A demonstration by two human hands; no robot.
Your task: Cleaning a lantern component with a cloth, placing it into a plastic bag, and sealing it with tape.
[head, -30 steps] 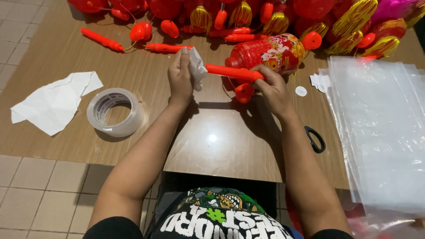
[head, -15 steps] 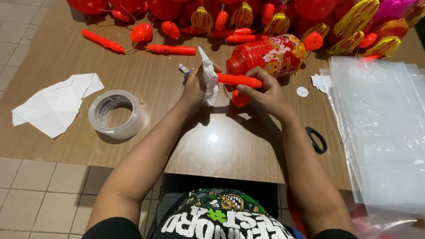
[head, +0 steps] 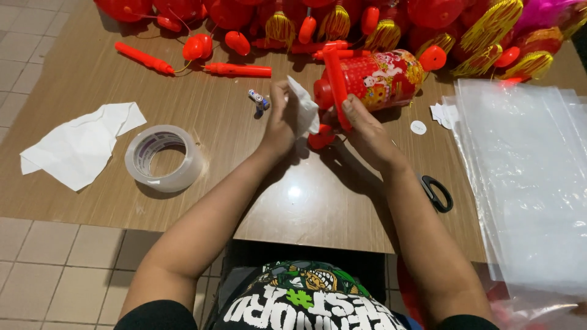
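Note:
My right hand (head: 365, 131) grips a red plastic stick handle (head: 336, 82), holding it nearly upright in front of a red printed lantern (head: 382, 78) that lies on its side. My left hand (head: 280, 121) pinches a crumpled white tissue (head: 304, 111) right beside the stick's lower end. A small red round piece (head: 320, 138) hangs just below, between the two hands. Two small batteries (head: 259, 99) lie on the wooden table (head: 183, 79) just left of my left hand.
A roll of clear tape (head: 163, 157) and a flat white tissue (head: 81, 143) lie at the left. Several red lanterns with gold tassels (head: 379, 24) and loose red sticks (head: 237, 69) crowd the far edge. Clear plastic bags (head: 526, 177) are stacked at the right, black scissors (head: 436, 192) beside them.
The red stick has swung from lying across to standing nearly upright in my right hand. My left hand with the tissue has stayed at its lower end.

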